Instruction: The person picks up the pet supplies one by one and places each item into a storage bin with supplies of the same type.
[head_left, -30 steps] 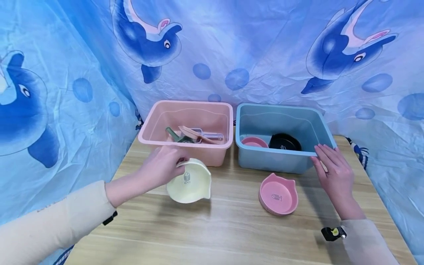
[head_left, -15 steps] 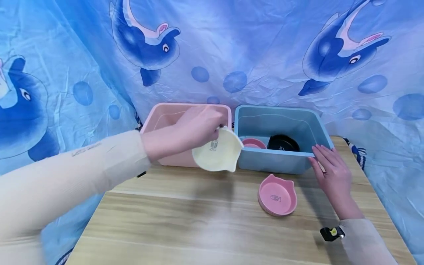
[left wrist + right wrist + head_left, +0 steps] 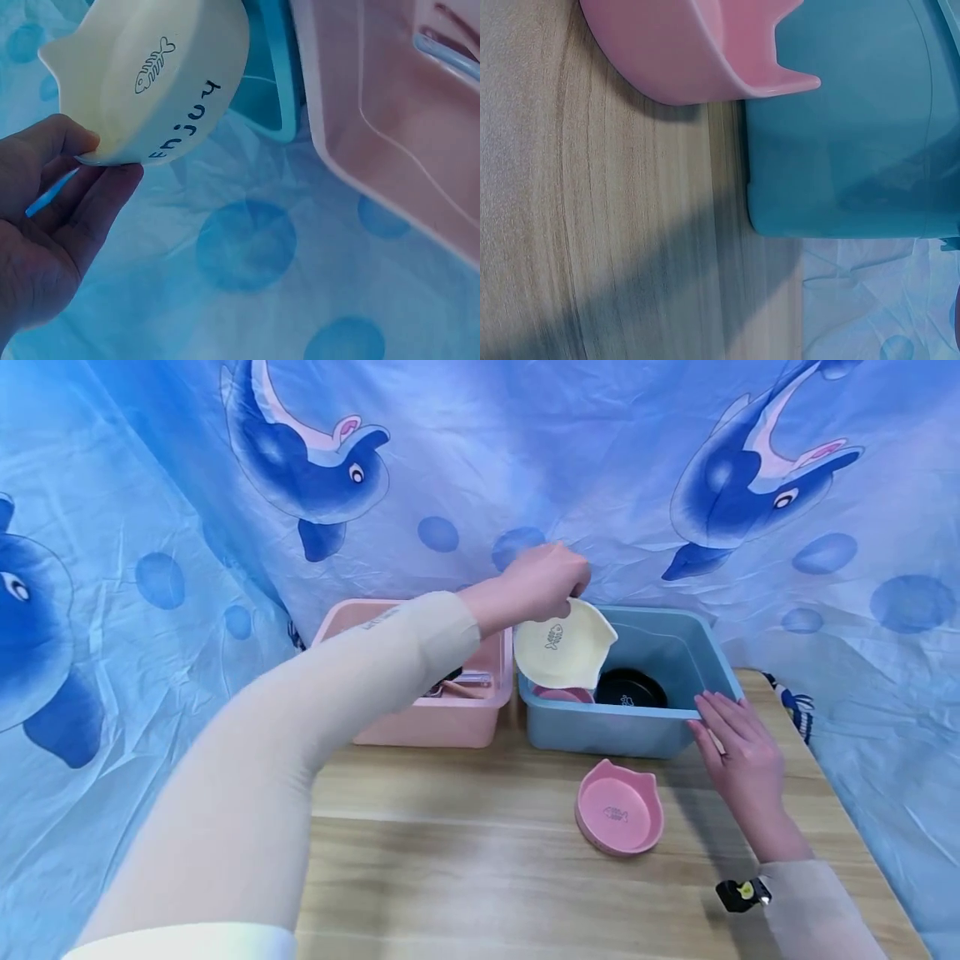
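Note:
My left hand (image 3: 536,583) pinches the rim of a cream cat-eared pet bowl (image 3: 562,647) between thumb and fingers. The bowl hangs tilted over the left part of the blue bin (image 3: 607,731), and its inside shows a fish-bone print. In the left wrist view the word "Enjoy" runs along the bowl's side. My right hand (image 3: 738,752) rests its straight fingers on the blue bin's front right rim. Inside that bin lie a black bowl (image 3: 633,687) and a pink bowl (image 3: 566,694), the latter partly covered by the cream one.
Another pink cat-eared bowl (image 3: 618,810) stands on the wooden table (image 3: 450,860) before the blue bin. A pink bin (image 3: 427,727) stands to its left, holding several utensils partly hidden by my left sleeve. Blue dolphin-print sheeting (image 3: 465,460) hangs behind.
My left hand has carried the cream bowl from the front of the pink bin up and right, over to the blue bin. The right hand has stayed on the rim.

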Tool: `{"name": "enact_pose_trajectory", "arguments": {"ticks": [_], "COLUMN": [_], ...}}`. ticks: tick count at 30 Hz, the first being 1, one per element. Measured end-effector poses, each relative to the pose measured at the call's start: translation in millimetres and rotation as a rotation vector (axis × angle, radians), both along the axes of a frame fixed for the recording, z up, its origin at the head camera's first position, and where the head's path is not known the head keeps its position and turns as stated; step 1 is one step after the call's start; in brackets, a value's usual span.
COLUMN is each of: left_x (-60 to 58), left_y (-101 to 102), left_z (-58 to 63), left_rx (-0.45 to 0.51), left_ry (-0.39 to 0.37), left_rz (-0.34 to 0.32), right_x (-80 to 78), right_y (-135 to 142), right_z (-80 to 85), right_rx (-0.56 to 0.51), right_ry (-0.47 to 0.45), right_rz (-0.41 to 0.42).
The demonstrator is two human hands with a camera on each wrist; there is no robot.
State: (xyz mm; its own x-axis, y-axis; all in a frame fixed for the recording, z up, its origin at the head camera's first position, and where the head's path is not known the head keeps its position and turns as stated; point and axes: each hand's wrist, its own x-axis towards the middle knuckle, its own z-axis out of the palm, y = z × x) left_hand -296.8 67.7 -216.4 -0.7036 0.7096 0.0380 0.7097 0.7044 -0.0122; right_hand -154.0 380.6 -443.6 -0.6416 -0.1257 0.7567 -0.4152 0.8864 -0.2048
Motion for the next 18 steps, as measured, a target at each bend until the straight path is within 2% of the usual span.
{"name": "enact_pose_trajectory", "arguments": {"ticks": [7, 13, 18], "left_x": [-36.8, -56.3, -68.4], "left_y": [31, 42, 45], "left_z": [-40.9, -75.4, -97.0], "left_rx": [-0.009, -0.055, -0.086], "left_ry": [-0.122, -0.213, -0.294], "left_rz": [-0.017, 0.005, 0.018], "right_x": [-1.6, -1.0, -1.3], "right_y": [0, 0, 1], "right_z": [-0.8, 0.0, -1.8], "right_rx": [-0.011, -0.015, 0.007], "right_ry": [-0.006, -0.016, -0.031], "right_rz": [-0.003, -0.005, -0.007]}}
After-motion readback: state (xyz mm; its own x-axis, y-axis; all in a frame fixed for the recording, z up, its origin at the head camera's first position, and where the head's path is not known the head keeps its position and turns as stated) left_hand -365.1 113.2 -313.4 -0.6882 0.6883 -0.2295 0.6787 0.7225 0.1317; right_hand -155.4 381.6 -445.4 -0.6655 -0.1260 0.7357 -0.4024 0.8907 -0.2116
